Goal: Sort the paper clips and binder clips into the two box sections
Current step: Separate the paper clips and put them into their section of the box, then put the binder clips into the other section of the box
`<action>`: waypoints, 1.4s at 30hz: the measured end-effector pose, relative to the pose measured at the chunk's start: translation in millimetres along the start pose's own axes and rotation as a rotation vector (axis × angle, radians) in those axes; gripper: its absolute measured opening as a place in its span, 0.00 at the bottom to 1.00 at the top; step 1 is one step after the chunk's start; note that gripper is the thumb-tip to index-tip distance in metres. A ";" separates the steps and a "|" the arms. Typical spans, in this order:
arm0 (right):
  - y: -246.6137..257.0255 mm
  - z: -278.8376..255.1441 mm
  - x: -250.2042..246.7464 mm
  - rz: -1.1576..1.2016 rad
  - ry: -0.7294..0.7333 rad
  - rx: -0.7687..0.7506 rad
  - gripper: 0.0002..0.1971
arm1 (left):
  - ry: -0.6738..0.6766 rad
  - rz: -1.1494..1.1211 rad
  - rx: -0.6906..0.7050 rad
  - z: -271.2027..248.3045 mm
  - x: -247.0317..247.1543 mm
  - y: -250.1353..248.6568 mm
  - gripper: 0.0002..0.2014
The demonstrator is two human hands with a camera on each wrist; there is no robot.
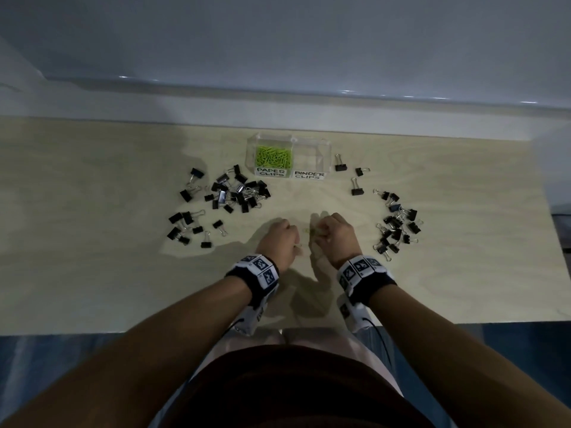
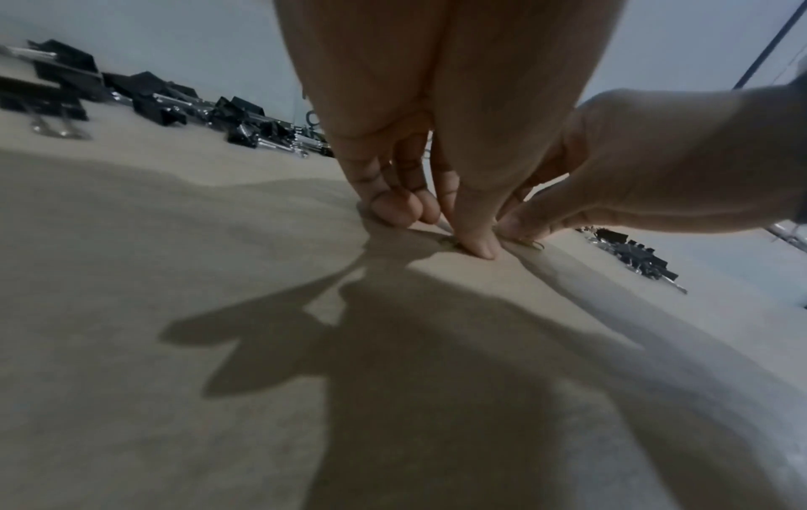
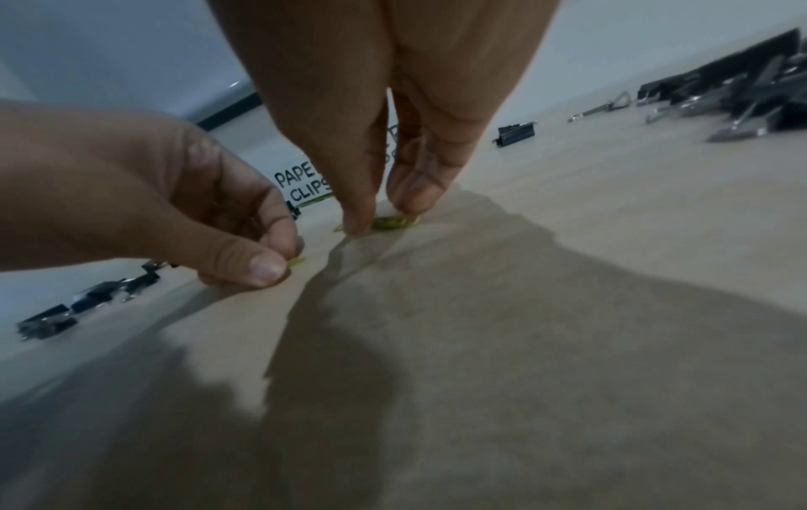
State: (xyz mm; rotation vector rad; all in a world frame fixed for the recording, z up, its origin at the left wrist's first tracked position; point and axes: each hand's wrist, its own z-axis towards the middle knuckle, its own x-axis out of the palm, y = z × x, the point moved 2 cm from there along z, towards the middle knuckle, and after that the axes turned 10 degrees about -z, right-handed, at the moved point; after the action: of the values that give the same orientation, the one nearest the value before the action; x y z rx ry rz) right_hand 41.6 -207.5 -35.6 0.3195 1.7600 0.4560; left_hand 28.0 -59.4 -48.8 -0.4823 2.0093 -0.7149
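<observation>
A clear two-section box (image 1: pixel 327 149) stands at the back centre. Its left section, labelled PAPER CLIPS (image 1: pixel 270 172), holds a heap of green paper clips (image 1: pixel 273 156). The right section, labelled BINDER CLIPS (image 1: pixel 310 175), looks empty. Both hands are down on the table in front of the box. My left hand (image 1: pixel 279 237) pinches a green paper clip (image 3: pixel 298 261) between thumb and finger. My right hand (image 1: pixel 335 233) pinches a small bunch of green paper clips (image 3: pixel 393 222) that lie on the wood. One loose green clip (image 1: pixel 306 231) lies between the hands.
Black binder clips lie in a dense pile (image 1: pixel 238 191) left of the box, with a looser group (image 1: pixel 188 227) nearer me. Another pile (image 1: pixel 397 225) sits at the right, and three single clips (image 1: pixel 340 164) lie beside the box. The table's front edge (image 1: pixel 154 330) is near my body.
</observation>
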 end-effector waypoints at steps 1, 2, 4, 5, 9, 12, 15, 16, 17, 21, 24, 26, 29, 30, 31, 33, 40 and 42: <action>-0.3 -0.4 2.9 -0.013 0.015 0.041 0.08 | 0.004 0.011 0.002 1.4 1.1 1.5 0.08; 0.3 -0.8 5.4 -0.029 0.022 0.077 0.09 | 0.013 0.023 0.007 1.8 1.8 2.9 0.07; 0.8 -0.7 8.3 -0.049 0.024 0.126 0.07 | 0.025 0.045 0.025 1.4 1.7 3.1 0.06; 1.3 -0.6 8.7 -0.050 0.028 0.149 0.07 | 0.025 0.048 0.041 1.4 0.6 2.1 0.05; 2.8 -2.8 12.7 -0.104 0.061 0.199 0.03 | -0.028 -0.012 0.109 7.9 -10.1 -10.9 0.02; -0.2 -2.8 18.7 -0.177 0.085 0.242 0.09 | -0.018 0.008 0.127 20.3 -13.1 -20.4 0.05; -3.5 0.5 25.6 -0.274 0.149 0.247 0.13 | 0.050 0.123 0.160 28.3 -8.3 -24.1 0.06; -4.0 1.2 27.1 -0.303 0.162 0.233 0.13 | 0.055 0.154 0.173 28.8 -6.9 -24.6 0.05; -5.2 1.3 29.0 -0.319 0.165 0.218 0.13 | 0.051 0.178 0.185 29.0 -5.5 -24.5 0.04; -3.4 -4.5 26.4 -0.304 0.142 0.159 0.15 | 0.009 0.212 0.202 24.2 -4.5 -17.9 0.03; 4.6 -11.6 17.1 -0.285 0.100 -0.010 0.13 | -0.010 0.189 0.189 17.5 -9.6 -11.5 0.01; 6.9 -12.3 11.7 -0.284 0.133 -0.068 0.11 | -0.042 0.134 0.145 13.2 -17.9 -4.8 0.02; 8.3 -4.3 1.8 -0.283 0.227 -0.112 0.13 | -0.100 0.037 0.075 9.2 -41.3 2.8 0.05; 11.0 1.0 -4.1 -0.274 0.237 -0.112 0.12 | -0.136 0.019 0.069 10.1 -52.4 3.4 0.05; 15.3 8.4 -11.8 -0.242 0.218 -0.099 0.08 | -0.177 0.010 0.065 13.1 -64.5 3.2 0.05; 27.5 31.2 -27.2 -0.175 0.136 -0.052 0.02 | -0.278 -0.007 0.059 22.8 -91.2 -1.6 0.05; 90.8 126.6 -58.6 -0.105 0.008 -0.047 0.03 | -0.475 -0.118 -0.061 66.6 -154.2 -18.1 0.04; 98.7 138.8 -57.6 -0.125 0.042 -0.044 0.03 | -0.474 -0.101 -0.102 76.2 -158.7 -19.5 0.05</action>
State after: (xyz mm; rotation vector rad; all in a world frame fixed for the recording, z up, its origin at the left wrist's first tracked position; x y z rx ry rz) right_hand 187.2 -127.5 33.2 0.1683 1.7967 0.4138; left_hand 174.4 -3.4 33.8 -0.7427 1.5874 -0.5008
